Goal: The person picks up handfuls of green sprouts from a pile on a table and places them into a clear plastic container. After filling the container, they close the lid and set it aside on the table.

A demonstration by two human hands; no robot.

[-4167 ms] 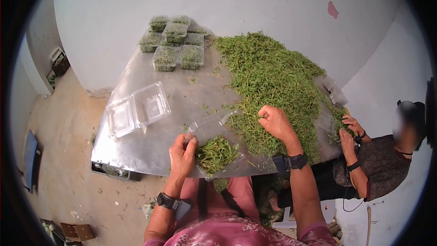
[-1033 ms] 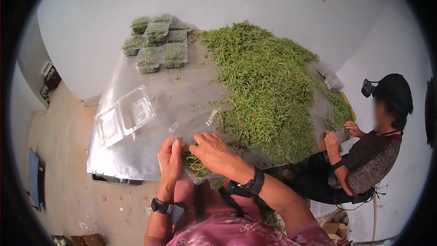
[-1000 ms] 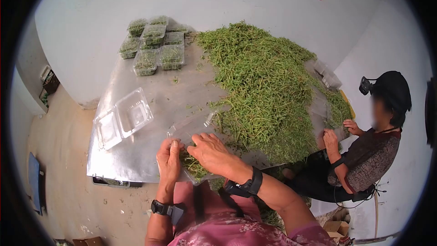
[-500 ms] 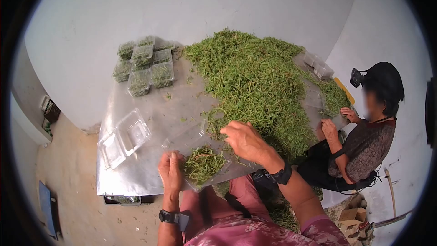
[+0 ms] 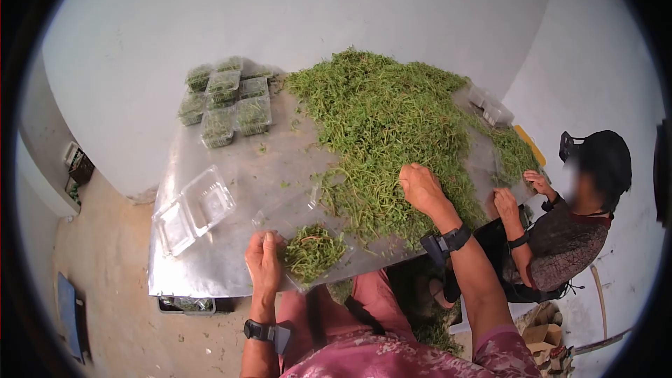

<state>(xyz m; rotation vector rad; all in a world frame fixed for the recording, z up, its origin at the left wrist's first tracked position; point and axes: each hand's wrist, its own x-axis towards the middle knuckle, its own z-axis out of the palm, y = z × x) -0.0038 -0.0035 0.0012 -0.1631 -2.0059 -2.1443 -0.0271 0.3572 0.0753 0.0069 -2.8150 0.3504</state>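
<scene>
My left hand [image 5: 263, 260] is closed on the left rim of an open clear plastic clamshell box near the table's front edge. Loose leafy greens [image 5: 313, 255] fill the box, and its clear lid [image 5: 285, 211] is laid back on the table behind it. My right hand [image 5: 425, 190] is at the big pile of greens [image 5: 381, 122], its fingers curled down against the stems. Whatever those fingers hold is hidden beneath the hand.
An open clamshell box [image 5: 194, 211] lies on the metal table [image 5: 273, 157] at left. Several filled boxes [image 5: 222, 91] are stacked at the back left. A co-worker [image 5: 567, 238] sits at right beside a smaller heap of greens [image 5: 514, 154]. Clear boxes [image 5: 491, 106] stand behind.
My right hand has moved right and away from me, from beside the filled box onto the big pile. My left hand stays on the box. The co-worker has leaned lower.
</scene>
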